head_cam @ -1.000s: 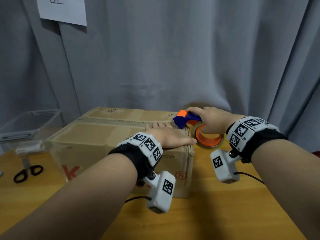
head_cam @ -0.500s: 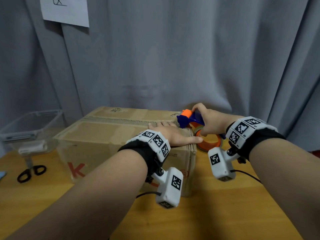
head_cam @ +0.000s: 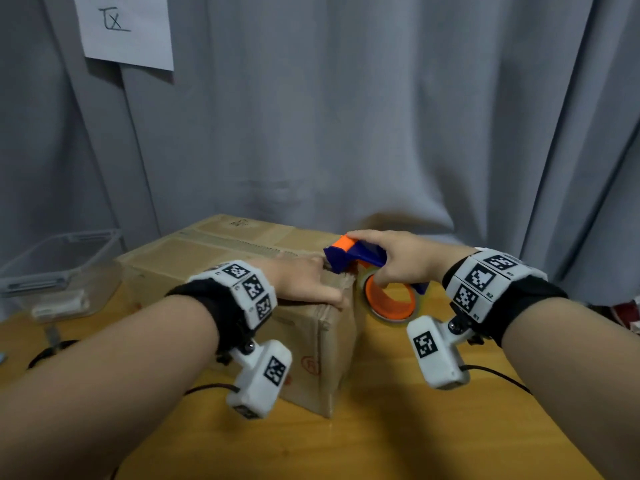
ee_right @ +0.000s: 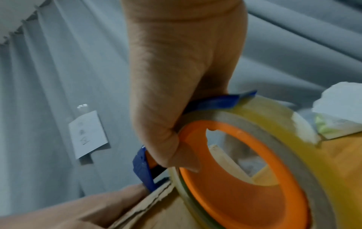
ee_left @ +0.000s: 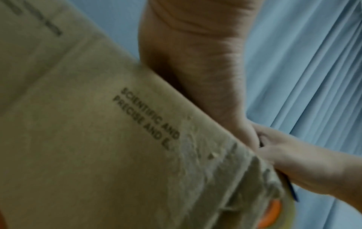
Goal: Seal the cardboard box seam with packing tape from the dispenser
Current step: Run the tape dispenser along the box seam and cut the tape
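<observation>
A closed cardboard box lies on the wooden table, its top seam running from far left to its right end. My left hand lies flat on the box top at the right corner, fingers straight, pressing down. My right hand grips the blue and orange tape dispenser, whose nose touches the box's right end at the seam. The clear tape roll on its orange core hangs just beyond the box edge. In the right wrist view my thumb wraps onto the tape roll.
A clear plastic bin sits at the left of the table, with black scissors in front of it. A grey curtain hangs close behind the box. Bare wooden tabletop lies in front.
My right hand has lifted the dispenser and brought its nose left onto the box's right end. My left hand has stayed flat on the box corner.
</observation>
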The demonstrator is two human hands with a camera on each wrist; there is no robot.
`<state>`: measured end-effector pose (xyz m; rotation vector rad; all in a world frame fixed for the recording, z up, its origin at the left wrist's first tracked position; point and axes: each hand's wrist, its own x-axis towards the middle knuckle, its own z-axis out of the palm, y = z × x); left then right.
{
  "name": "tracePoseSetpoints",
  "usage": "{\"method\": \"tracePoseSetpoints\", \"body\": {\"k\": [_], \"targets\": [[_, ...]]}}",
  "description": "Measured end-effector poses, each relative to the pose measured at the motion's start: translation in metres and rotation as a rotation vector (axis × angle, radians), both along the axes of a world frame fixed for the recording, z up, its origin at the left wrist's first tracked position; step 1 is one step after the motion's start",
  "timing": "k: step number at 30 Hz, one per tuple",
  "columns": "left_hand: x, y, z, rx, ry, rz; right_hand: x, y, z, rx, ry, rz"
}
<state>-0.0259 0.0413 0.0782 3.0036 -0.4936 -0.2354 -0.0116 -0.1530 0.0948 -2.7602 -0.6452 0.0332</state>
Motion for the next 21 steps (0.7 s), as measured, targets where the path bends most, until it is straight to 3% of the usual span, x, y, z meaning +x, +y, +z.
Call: {"method": "tracePoseSetpoints", "body": {"k": [8,21], "targets": [[-0.015,0.041,-0.004,-0.154,0.04,-0.013,-0.009,0.044,0.041,-0.105,0.01,0.006],[-0.001,0.035,-0.006,-0.078,0.115,-0.001,-0.015,0.022,0.057,-0.157,0.211,-0.068]]}}
